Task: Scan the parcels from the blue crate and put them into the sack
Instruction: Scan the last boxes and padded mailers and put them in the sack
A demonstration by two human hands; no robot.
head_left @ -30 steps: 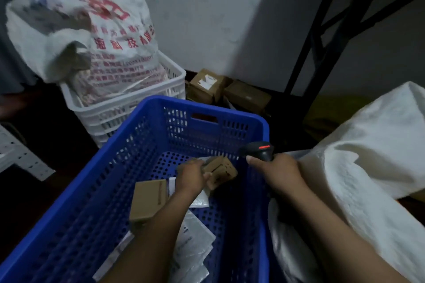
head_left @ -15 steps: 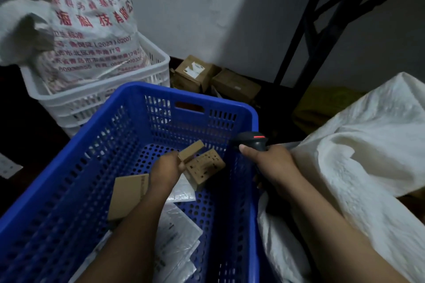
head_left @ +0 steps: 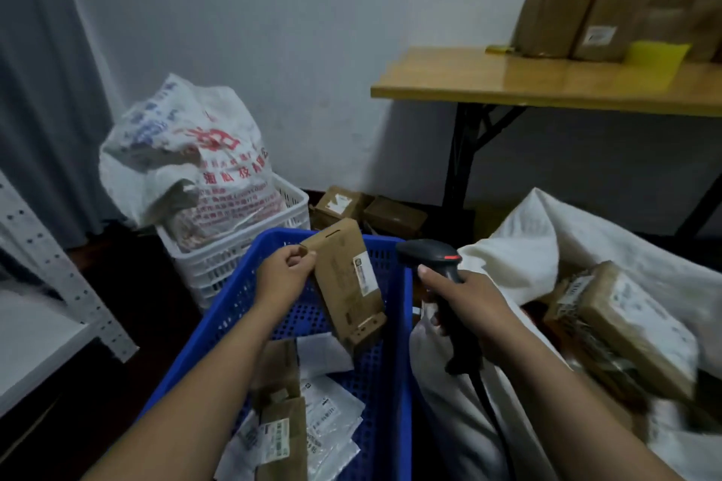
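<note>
My left hand (head_left: 284, 274) grips the top corner of a long brown cardboard parcel (head_left: 345, 281) and holds it upright above the blue crate (head_left: 394, 363), its white label facing right. My right hand (head_left: 465, 305) grips a black barcode scanner (head_left: 433, 260) with a red mark, its head pointing left at the parcel's label from a short gap. Inside the crate lie several more brown boxes (head_left: 279, 367) and white plastic mailers (head_left: 332, 414). The white sack (head_left: 519, 246) lies open at the right, with taped brown parcels (head_left: 621, 320) in it.
A white crate (head_left: 234, 262) holding a printed white bag (head_left: 187, 164) stands behind the blue crate. Two brown boxes (head_left: 367, 209) sit on the floor by the wall. A wooden table (head_left: 547, 80) with cardboard boxes stands at the back right. A grey metal shelf (head_left: 50, 277) is at left.
My left hand has lifted the brown parcel from the crate floor up to rim height and turned it upright. The scanner has risen with my right hand. The camera has tilted upward.
</note>
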